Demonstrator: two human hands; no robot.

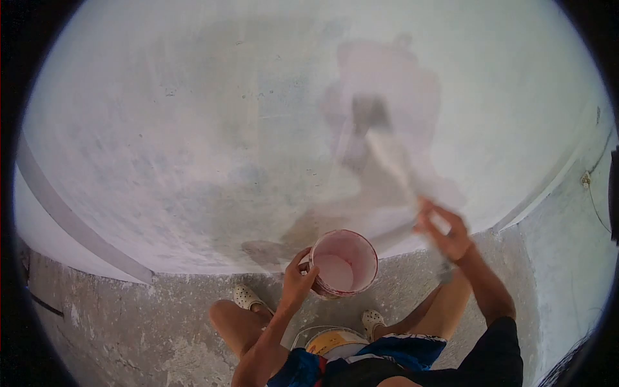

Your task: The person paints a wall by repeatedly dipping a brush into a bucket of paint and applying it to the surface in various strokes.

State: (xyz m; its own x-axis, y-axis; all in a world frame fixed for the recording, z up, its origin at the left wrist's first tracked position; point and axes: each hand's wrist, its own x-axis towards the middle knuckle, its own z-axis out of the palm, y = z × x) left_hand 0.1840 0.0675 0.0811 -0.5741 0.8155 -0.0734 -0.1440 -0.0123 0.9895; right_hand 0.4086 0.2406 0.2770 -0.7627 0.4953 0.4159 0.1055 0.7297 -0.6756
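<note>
Right arm, one: bent at the elbow, forearm slanting up and inward toward the wall; right hand ahead of the right knee, fingers and thumb pinching the lower end of a handle, exact finger placement blurred. Left arm, one: forearm rising from the lower edge of view between the knees, left hand at the near-left side of a pail, fingers curled about its rim and side, thumb toward the front. Brush, one: wide and flat, pale handle, dark head, tilted up and left, in front of the wall; blurred, contact with the surface cannot be told. Pail, one: round, pinkish, mouth tipped toward the viewer, held above the floor; pale pink liquid at the bottom. Damp-looking pinkish patch, one, irregular, on the wall around and beside the brush head. Clogs, two, cream, perforated: one at left, one at right. Larger bucket, one, white and yellow, between the legs, partly hidden by patterned shorts.
</note>
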